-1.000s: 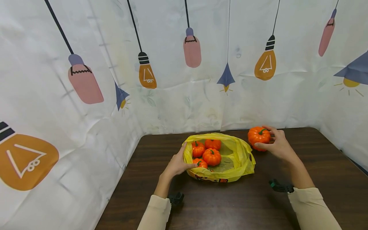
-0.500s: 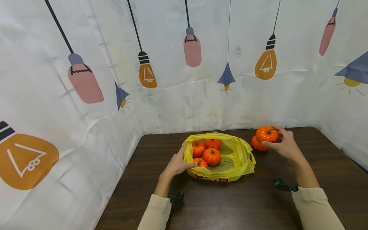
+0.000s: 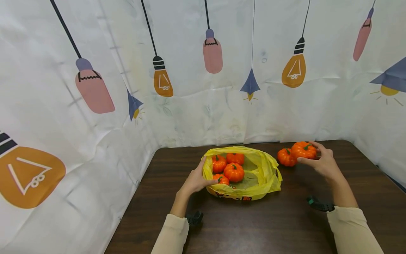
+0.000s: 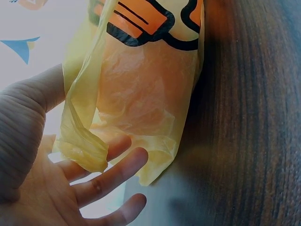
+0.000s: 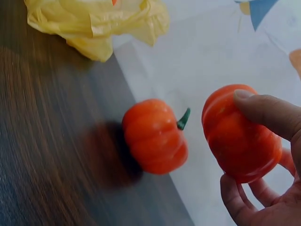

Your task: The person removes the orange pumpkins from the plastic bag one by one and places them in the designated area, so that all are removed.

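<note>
Right fingers (image 5: 232, 197) round pumpkin (image 5: 242, 141), left fingers (image 4: 115, 177) spread, touching bag (image 4: 141, 89)

In the head view, the near wall of the yellow plastic bag (image 3: 256, 193) is hiding the base of the nearest bagged mini pumpkin (image 3: 222, 179), and the print (image 3: 246, 198) is showing too small to read. The held mini pumpkin (image 3: 302, 151) is covering some fingertips of the right hand (image 3: 325, 164). In the wrist views, picture edges are cutting off the bag, the right hand and the left hand (image 4: 66, 174).
</note>
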### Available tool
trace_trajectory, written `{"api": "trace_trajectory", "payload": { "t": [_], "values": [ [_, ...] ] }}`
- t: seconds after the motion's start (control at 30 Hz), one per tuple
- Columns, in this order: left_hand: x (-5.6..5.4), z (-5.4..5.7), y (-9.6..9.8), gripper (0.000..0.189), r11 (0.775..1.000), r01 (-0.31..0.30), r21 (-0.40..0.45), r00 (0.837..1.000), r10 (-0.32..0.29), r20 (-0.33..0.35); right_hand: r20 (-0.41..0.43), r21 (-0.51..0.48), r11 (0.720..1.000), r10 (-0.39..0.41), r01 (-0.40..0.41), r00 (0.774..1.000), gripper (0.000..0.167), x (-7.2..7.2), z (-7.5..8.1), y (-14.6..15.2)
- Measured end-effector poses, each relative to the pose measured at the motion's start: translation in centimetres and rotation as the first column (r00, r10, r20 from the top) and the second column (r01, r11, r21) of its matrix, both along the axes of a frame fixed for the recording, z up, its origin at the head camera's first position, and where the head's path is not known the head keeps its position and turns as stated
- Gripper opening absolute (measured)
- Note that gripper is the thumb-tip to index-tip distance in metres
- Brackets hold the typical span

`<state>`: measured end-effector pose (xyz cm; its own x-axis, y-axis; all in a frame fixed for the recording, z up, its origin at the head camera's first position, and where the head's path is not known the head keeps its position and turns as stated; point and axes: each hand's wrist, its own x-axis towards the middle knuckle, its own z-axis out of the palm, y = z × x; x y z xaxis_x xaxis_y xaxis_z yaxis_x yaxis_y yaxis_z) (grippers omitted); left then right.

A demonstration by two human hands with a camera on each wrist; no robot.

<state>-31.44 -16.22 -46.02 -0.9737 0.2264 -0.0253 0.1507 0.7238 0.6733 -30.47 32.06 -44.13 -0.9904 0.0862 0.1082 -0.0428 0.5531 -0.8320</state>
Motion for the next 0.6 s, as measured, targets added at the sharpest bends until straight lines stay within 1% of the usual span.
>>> {"api": "trace_trajectory", "payload": {
  "t": [0.33, 0.6],
  "values": [
    [0.0, 0.0, -0.1, 0.118, 1.000, 0.000, 0.010, 1.000, 0.000, 0.004, 0.020, -0.010, 0.999, -0.036, 0.036, 0.999, 0.101, 0.0, -0.9, 1.5],
    [0.1, 0.0, 0.0, 0.117, 1.000, -0.002, 0.005, 1.000, 0.002, 0.004, 0.047, 0.001, 0.999, -0.040, 0.040, 0.998, 0.101, -0.1, -1.5, 2.6]
  ]
}}
